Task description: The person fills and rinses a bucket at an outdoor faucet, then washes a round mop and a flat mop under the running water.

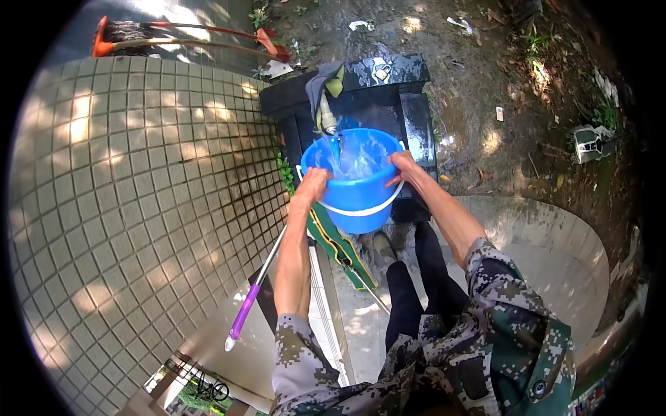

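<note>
Blue bucket is at frame centre, mouth up, with the tap at its upper-left rim. Looks like the filling step: water is churning inside, level not readable through the splash. Left hand is closed on the near-left rim; right hand is closed on the right rim, by the end of the white handle, which hangs slack across the near side. Can't tell whether the base is supported or the hands carry all the weight. My read: for now it calls for a level, steady hold, mouth under the outlet. Any move off would want the tap shut first, which means freeing one hand, so the other must bear the load or the base needs support. Watch the cloth draped by the tap; lifting straight up could snag it or knock the spout.
</note>
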Demonstrator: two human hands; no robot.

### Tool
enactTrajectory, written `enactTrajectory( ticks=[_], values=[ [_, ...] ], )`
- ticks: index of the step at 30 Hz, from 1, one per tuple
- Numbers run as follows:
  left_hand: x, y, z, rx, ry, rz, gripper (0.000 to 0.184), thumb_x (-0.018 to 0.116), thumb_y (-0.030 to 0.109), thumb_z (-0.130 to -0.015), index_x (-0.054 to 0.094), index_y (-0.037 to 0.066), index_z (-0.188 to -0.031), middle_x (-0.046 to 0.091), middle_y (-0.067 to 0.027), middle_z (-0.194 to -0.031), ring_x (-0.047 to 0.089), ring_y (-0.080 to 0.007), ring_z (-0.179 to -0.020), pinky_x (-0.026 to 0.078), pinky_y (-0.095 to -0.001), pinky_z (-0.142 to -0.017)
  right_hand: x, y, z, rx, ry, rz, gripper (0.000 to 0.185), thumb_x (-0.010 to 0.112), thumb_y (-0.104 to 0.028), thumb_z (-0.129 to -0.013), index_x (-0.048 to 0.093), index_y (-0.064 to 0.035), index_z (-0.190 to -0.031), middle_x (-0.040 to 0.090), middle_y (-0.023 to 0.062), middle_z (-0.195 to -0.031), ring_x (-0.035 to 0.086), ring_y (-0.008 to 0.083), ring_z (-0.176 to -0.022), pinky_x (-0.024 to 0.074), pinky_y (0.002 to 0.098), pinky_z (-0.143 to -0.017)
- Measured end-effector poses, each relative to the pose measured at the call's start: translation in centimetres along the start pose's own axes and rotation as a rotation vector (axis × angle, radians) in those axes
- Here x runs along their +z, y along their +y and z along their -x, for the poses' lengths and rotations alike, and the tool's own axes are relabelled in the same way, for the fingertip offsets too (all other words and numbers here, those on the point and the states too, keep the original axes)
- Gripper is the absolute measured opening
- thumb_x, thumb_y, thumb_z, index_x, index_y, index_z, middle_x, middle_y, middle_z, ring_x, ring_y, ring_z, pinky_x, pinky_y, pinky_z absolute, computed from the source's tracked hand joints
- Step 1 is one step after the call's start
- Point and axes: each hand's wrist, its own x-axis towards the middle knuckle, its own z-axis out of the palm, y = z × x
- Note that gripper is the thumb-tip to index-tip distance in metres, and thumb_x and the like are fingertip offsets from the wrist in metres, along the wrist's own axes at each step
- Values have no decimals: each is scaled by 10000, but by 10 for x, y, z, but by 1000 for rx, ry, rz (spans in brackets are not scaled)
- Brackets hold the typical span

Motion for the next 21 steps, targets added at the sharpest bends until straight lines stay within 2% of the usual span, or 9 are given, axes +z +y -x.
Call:
enactTrajectory(
  ticks=[2,3,4,6,8,16,18,20,21],
  values=[
    [10,5,0,-41,26,-10,237,557,-21,-681,659,49,-884,625,-201,-918,561,-356,-979,363,-451,-934,-4,7,-8,-177,2,69,375,501,-43,-725,447,155,-1040,518,301,-904,606,441,-680,550,587,-478],
    [20,1,0,53,88,72,216,566,-30,-653,654,37,-839,625,-206,-894,568,-368,-942,400,-457,-876,-5,8,-6,-193,9,68,360,496,-38,-727,460,153,-1029,536,268,-870,619,387,-658,551,565,-449],
    [30,-3,1,54,88,74,216,566,-30,-653,654,37,-839,625,-206,-894,568,-368,-942,400,-457,-876,-6,10,-3,-193,11,68,360,496,-38,-727,460,153,-1029,536,268,-870,619,387,-658,551,565,-449],
    [29,6,5,30,103,127,225,570,-40,-631,660,32,-825,629,-207,-868,578,-376,-908,436,-452,-816,-8,10,-3,-132,3,51,470,540,-17,-747,431,109,-1187,420,285,-1222,509,480,-1036,530,651,-597],
    [30,6,5,38,112,94,213,574,-36,-628,663,28,-809,634,-204,-853,591,-376,-878,464,-438,-769,-6,7,-10,-110,19,67,472,545,-26,-755,428,108,-1192,420,278,-1230,502,481,-1047,532,648,-591],
    [39,-5,-5,-67,-4,45,315,573,-34,-645,659,31,-940,624,-219,-960,562,-390,-965,401,-437,-885,-9,2,-16,-34,-13,128,480,519,-83,-809,384,108,-1227,405,299,-1234,483,506,-1051,545,629,-577],
    [40,0,-5,141,268,186,271,511,-100,-580,649,-13,-796,608,-246,-808,597,-403,-798,480,-407,-694,-12,4,-10,-112,-70,113,482,525,-68,-800,386,105,-1228,398,302,-1234,494,504,-1032,549,623,-576],
    [36,5,-5,103,183,169,292,527,-96,-580,650,-4,-829,618,-237,-815,586,-404,-808,471,-409,-732,-12,2,-6,-125,-64,120,496,535,-54,-779,386,106,-1224,417,295,-1202,510,499,-1003,552,615,-567],
    [34,9,-5,14,115,159,308,544,-72,-618,656,20,-890,623,-219,-895,570,-380,-914,419,-425,-841,-12,3,-3,-149,-15,148,437,520,-55,-772,415,116,-1160,463,283,-1107,546,469,-933,560,588,-537]
  ],
)
